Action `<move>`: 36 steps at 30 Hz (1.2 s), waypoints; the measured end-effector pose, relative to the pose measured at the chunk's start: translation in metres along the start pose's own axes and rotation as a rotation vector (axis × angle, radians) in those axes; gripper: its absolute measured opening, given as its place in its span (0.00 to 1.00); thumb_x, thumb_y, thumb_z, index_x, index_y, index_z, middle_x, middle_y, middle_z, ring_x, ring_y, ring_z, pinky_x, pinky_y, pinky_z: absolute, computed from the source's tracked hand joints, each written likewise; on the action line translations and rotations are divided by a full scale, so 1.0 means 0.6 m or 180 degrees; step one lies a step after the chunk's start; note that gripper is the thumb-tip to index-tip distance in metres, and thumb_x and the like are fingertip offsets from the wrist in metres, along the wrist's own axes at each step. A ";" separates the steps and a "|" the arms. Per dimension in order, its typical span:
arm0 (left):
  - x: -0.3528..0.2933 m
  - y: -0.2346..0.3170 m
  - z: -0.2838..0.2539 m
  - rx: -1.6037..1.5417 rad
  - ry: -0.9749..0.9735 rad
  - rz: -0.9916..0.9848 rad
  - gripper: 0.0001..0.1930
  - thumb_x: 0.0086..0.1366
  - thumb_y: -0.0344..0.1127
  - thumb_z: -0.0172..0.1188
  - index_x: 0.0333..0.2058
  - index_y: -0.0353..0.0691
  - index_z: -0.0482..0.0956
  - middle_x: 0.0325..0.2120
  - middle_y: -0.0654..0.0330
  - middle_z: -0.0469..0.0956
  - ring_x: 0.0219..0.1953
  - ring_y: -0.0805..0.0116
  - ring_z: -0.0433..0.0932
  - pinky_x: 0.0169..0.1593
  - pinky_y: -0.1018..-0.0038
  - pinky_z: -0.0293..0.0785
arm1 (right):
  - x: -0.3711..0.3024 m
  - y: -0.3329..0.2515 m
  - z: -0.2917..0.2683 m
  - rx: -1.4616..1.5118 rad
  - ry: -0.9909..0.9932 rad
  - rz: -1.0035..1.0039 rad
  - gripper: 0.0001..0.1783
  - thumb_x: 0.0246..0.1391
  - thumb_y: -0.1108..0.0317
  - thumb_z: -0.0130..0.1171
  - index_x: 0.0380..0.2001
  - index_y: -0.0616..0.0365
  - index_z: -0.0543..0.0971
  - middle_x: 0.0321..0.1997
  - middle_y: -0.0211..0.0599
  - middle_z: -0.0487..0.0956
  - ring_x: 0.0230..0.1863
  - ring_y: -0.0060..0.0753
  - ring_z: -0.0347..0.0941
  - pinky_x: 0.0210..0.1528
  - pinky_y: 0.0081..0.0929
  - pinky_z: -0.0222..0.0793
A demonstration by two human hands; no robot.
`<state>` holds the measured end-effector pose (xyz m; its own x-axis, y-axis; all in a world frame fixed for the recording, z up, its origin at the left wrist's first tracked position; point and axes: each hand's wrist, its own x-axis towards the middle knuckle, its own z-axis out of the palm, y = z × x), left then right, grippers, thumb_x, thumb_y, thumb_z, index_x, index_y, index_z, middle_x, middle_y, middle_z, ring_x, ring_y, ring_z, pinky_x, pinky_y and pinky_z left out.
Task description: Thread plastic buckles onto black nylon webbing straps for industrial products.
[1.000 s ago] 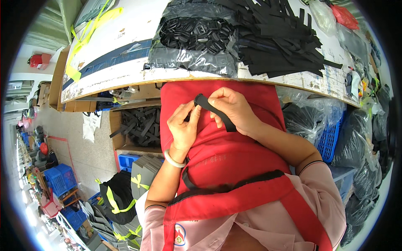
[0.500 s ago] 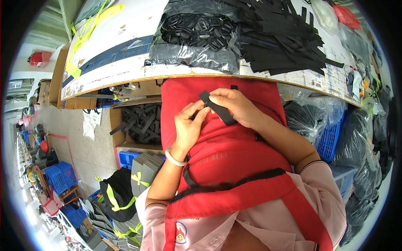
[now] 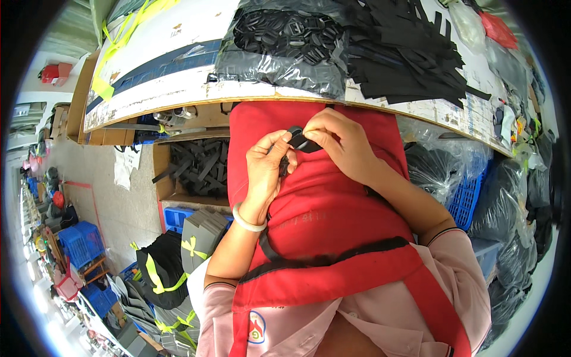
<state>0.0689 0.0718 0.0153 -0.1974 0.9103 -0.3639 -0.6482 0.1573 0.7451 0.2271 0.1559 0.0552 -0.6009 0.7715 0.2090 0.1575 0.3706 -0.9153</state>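
Since the frame half a second earlier, the strap (image 3: 307,146) had changed shape: its tail no longer slanted down below the right hand (image 3: 345,141), and its upper part was now bent over between the hands. The left hand (image 3: 260,166) had turned, bringing its lower fingers into sight.

Head view: the strap lay in front of the red apron (image 3: 321,196), short of the table (image 3: 196,94). Its bent part stood between the two sets of fingertips. The left thumb and forefinger were pinching it from the left; the remaining left fingers were curled, with a dark piece showing beside them, and whether this was the strap's tail could not be told. The right thumb and forefinger were closed together at its right side; how firmly they gripped could not be told.

On the table, buckles (image 3: 291,34) lay in black plastic, left of a pile of straps (image 3: 410,56).
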 end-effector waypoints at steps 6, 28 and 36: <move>-0.002 -0.014 0.000 0.0654 0.0090 0.0186 0.08 0.64 0.29 0.59 0.39 0.29 0.78 0.23 0.59 0.77 0.18 0.77 0.72 0.20 0.82 0.67 | -0.021 0.007 0.012 -0.0055 0.0092 -0.0300 0.03 0.53 0.73 0.59 0.31 0.60 0.77 0.27 0.36 0.73 0.28 0.29 0.71 0.30 0.23 0.66; -0.019 -0.015 -0.021 0.1095 -0.0104 0.0694 0.07 0.62 0.25 0.60 0.39 0.31 0.80 0.24 0.62 0.77 0.20 0.80 0.71 0.23 0.83 0.67 | -0.020 0.048 0.008 0.1653 -0.0966 0.2044 0.12 0.57 0.62 0.58 0.25 0.59 0.76 0.20 0.26 0.73 0.16 0.14 0.66 0.18 0.13 0.61; -0.045 0.031 -0.025 0.1639 -0.0295 0.0627 0.07 0.62 0.23 0.59 0.38 0.29 0.80 0.23 0.63 0.74 0.19 0.80 0.68 0.23 0.84 0.63 | -0.011 0.065 0.028 0.2928 -0.1510 0.2617 0.11 0.62 0.62 0.53 0.33 0.60 0.74 0.24 0.27 0.72 0.17 0.14 0.64 0.20 0.13 0.59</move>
<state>0.0512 0.0447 0.0306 -0.1980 0.9676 -0.1568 -0.1581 0.1264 0.9793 0.2242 0.1566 0.0124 -0.8303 0.2769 -0.4837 0.1327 -0.7447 -0.6541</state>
